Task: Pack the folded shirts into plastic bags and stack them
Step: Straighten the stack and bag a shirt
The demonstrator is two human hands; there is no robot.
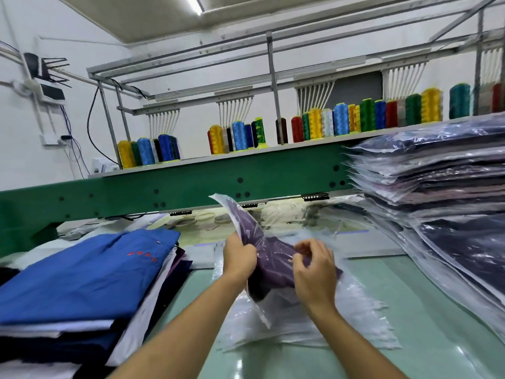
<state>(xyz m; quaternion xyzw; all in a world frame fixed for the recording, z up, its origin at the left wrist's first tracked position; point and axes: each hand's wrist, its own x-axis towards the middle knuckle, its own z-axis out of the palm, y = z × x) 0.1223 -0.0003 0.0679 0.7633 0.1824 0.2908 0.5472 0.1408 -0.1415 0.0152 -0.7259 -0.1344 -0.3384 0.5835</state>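
Head view: a purple shirt [273, 258], partly inside a clear plastic bag [232, 208], is held tilted above the middle of the tabletop [415, 305]. The left hand [239, 255] curls its grip round the shirt's left edge. The right hand [314, 272] pinches bag and cloth just beside it. Empty bags [355, 321] lie beneath. Folded shirts [90, 272] pile at left and bagged shirts [437, 187] stack at right, both cut off by the frame. Blur smears the fingertips.
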